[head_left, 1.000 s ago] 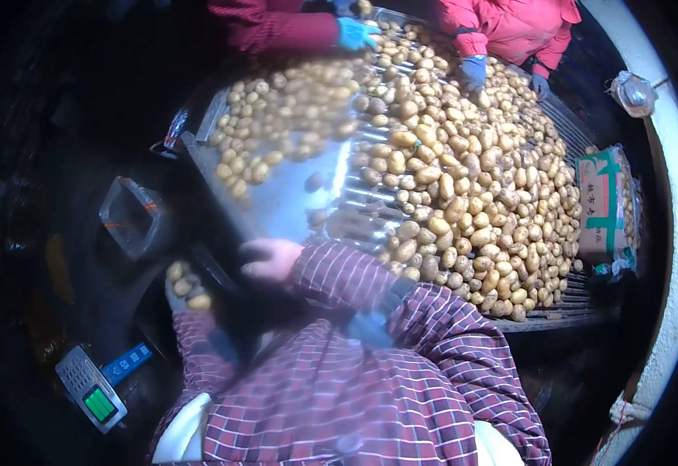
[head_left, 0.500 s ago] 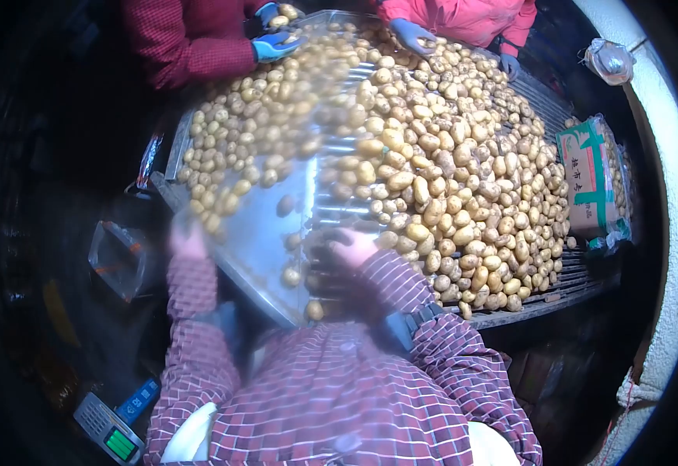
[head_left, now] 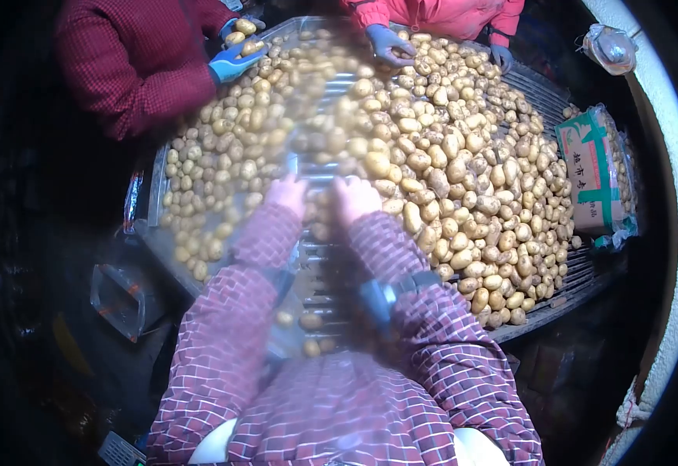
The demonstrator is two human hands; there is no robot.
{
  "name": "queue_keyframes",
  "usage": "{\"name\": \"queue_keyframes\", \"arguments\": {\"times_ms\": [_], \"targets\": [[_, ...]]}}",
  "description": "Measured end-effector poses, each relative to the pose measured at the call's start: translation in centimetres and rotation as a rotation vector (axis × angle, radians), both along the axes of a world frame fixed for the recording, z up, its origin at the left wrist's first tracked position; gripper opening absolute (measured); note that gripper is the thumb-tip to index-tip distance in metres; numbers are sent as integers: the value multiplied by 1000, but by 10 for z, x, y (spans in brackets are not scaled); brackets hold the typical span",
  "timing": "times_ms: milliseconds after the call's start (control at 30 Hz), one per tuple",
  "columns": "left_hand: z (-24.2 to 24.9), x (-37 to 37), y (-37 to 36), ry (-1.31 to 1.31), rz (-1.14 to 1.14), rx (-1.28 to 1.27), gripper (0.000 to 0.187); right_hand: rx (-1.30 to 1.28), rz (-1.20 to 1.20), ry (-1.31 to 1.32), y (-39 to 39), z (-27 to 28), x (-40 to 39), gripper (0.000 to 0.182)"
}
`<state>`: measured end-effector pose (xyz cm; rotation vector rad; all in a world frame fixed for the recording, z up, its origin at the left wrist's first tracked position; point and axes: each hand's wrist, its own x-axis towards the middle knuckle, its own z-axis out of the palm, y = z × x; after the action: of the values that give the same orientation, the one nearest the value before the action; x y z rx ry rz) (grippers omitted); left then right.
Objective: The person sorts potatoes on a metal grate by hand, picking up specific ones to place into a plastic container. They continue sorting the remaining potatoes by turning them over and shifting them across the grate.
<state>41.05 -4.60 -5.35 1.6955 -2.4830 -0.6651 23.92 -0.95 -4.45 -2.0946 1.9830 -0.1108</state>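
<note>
My left hand (head_left: 287,193) reaches forward over the middle of the metal sorting table (head_left: 319,268), among pale potatoes. My right hand (head_left: 357,199) is beside it, at the left edge of the large heap of potatoes (head_left: 463,182). Both hands are blurred, their fingers point away from me, and whether they hold anything is not clear. Looser potatoes (head_left: 199,175) lie on the left part of the table. A few potatoes (head_left: 310,334) rest near my body.
Across the table, one person in a dark red sleeve (head_left: 137,70) holds potatoes in blue gloves (head_left: 234,64). Another in pink has a gloved hand (head_left: 389,46) at the heap. A cardboard box (head_left: 587,175) with green tape stands right; a plastic-lined container (head_left: 118,299) sits left.
My left hand has moved from the table's left edge inward and forward, and my right hand forward. More potatoes cover the left metal surface. The view has shifted slightly.
</note>
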Motion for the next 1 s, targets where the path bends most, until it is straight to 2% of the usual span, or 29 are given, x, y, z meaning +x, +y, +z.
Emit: {"name": "queue_keyframes", "arguments": {"times_ms": [67,133,167,200,267,333,367,400,467,500,533,567,600,633,667,733,767,833,933,967,1000], "targets": [[-10,27,15,220,20,-51,40,113,18,-153,28,14,2,47],[-58,47,43,778,290,81,37,134,-251,-733,57,4,-6,46],[-11,48,61,955,633,531,36,336,-424,-1168,62,38,-5,47],[-26,62,75,1256,688,661,37,499,-690,-1558,67,72,-3,49],[-27,71,103,1171,460,619,34,537,-711,-1857,76,83,-6,47],[-13,65,120,1107,310,753,37,237,-357,-1393,87,21,-19,50],[-5,56,123,1079,257,860,39,192,-250,-1254,87,14,-20,50],[-9,43,126,1288,292,975,40,136,-153,-1113,87,8,-21,49],[-21,23,129,1711,364,1194,40,215,-95,-1047,81,41,-14,44],[-15,31,129,1614,277,1211,46,202,4,-833,64,54,-28,36],[3,32,129,1609,353,1226,48,69,-188,-918,50,52,-37,35],[30,30,127,1603,433,1239,50,-10,-387,-887,32,71,-45,34],[51,29,125,1593,507,1252,52,-207,-414,-823,8,43,-66,34],[63,30,127,1474,375,1124,56,-332,-359,-494,-17,19,-87,37],[52,34,130,1484,360,1120,54,-241,-351,-341,-30,33,-85,42],[25,44,134,1507,330,1107,51,96,-299,-116,-46,35,-73,47],[23,52,135,1616,391,1238,50,68,-275,-44,-45,33,-68,48],[20,57,137,1633,419,1218,51,7,-227,108,-39,28,-62,50],[17,66,144,1639,451,1155,51,-53,-223,-148,-23,21,-68,55],[16,67,146,1647,459,1146,51,-149,-179,-269,-7,25,-63,57],[15,67,147,1659,467,1137,51,-126,-234,-616,7,15,-59,56]]}}
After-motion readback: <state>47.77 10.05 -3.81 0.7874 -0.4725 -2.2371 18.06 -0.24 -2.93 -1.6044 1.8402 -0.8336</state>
